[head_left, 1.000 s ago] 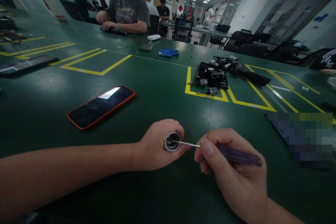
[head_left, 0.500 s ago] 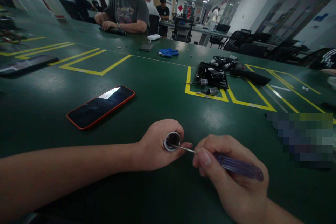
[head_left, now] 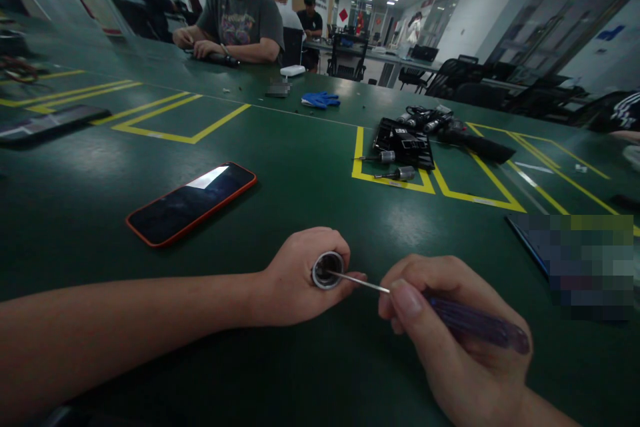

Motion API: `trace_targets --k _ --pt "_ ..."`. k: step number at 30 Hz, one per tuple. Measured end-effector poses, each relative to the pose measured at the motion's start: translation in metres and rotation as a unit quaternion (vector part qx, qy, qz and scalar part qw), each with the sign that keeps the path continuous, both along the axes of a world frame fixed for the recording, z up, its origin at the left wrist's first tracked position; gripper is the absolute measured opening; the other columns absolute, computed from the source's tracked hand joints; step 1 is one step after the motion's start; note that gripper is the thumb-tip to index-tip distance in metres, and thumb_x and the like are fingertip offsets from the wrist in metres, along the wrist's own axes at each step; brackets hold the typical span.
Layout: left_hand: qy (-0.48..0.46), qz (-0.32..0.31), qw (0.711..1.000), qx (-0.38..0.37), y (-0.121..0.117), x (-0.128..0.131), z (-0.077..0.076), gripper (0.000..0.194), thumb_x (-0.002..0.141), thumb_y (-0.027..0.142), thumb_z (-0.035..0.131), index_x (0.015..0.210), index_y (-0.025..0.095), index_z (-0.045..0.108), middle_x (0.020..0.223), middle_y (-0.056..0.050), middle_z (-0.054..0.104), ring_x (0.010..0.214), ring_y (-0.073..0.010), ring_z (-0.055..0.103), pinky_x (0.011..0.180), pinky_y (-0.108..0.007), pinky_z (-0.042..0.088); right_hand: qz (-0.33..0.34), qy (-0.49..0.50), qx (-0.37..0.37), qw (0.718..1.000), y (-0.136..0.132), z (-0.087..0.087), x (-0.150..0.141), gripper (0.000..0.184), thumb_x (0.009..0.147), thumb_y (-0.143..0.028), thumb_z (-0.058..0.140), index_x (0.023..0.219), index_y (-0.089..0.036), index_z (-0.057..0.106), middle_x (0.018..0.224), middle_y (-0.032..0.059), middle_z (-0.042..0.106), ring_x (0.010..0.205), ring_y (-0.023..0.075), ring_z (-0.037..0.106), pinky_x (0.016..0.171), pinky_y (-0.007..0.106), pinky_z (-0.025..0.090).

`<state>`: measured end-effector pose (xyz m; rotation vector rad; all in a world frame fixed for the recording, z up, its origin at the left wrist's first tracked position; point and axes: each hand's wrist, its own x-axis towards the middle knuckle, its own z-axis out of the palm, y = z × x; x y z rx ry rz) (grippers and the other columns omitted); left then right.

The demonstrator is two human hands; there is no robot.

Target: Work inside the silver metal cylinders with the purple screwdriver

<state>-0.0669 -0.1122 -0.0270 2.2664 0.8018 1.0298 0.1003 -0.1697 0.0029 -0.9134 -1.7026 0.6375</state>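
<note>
My left hand [head_left: 307,277] is closed around a metal cylinder [head_left: 327,271], its round open end with a silvery rim turned up toward me. The rest of that cylinder is hidden in the fist. Between thumb and fingers, my right hand [head_left: 455,333] grips a screwdriver [head_left: 480,327] with a translucent purple handle. Its thin steel shaft points left, and the tip sits at the cylinder's dark opening. Whether the tip touches anything inside, I cannot tell.
A phone in a red case [head_left: 193,203] lies left of my hands. Beyond are black parts [head_left: 405,143], two small metal-ended pieces [head_left: 400,174] and a blue glove [head_left: 321,100] on the green table [head_left: 280,160]. Across it sits a person [head_left: 240,23]. A partly blurred-out flat object [head_left: 527,243] lies right.
My right hand has shifted to the right, drawing the screwdriver partly back out of the cylinder, so more of the shaft shows. The left hand and cylinder stay almost in place.
</note>
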Motion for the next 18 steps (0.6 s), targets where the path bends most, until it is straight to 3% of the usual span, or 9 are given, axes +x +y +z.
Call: trace_targets --k 8,15,18 --pt "-0.008 -0.013 1.000 0.002 -0.0004 -0.0009 0.0004 0.016 0.074 0.020 0.061 0.066 0.015 0.049 0.060 0.002 0.050 0.054 -0.0092 0.045 0.052 -0.021 0.036 -0.006 0.004 -0.052 0.999 0.0022 -0.0047 -0.0006 0.011 0.084 -0.016 0.055 0.075 -0.020 0.056 0.061 -0.0028 0.057 0.048 0.0082 0.051 0.043 0.021 0.039" --pt "-0.002 0.002 1.000 0.011 -0.0024 -0.0002 0.0002 0.018 0.075 0.019 0.062 0.065 0.015 0.048 0.059 0.003 0.049 0.051 -0.0079 0.045 0.050 -0.020 0.035 -0.008 0.182 -0.198 0.963 0.0075 -0.0081 -0.0054 0.016 0.082 -0.027 0.060 0.069 -0.019 0.056 0.055 -0.0025 0.059 0.041 0.0074 0.050 0.037 0.017 0.039" --pt "0.002 0.008 1.000 0.003 -0.0030 -0.0008 0.0007 0.017 0.075 0.019 0.062 0.065 0.015 0.048 0.060 0.003 0.050 0.051 -0.0077 0.045 0.050 -0.020 0.036 -0.007 0.203 -0.201 0.958 0.0084 -0.0086 -0.0053 0.017 0.082 -0.027 0.060 0.068 -0.019 0.056 0.054 -0.0028 0.058 0.041 0.0069 0.049 0.036 0.016 0.038"
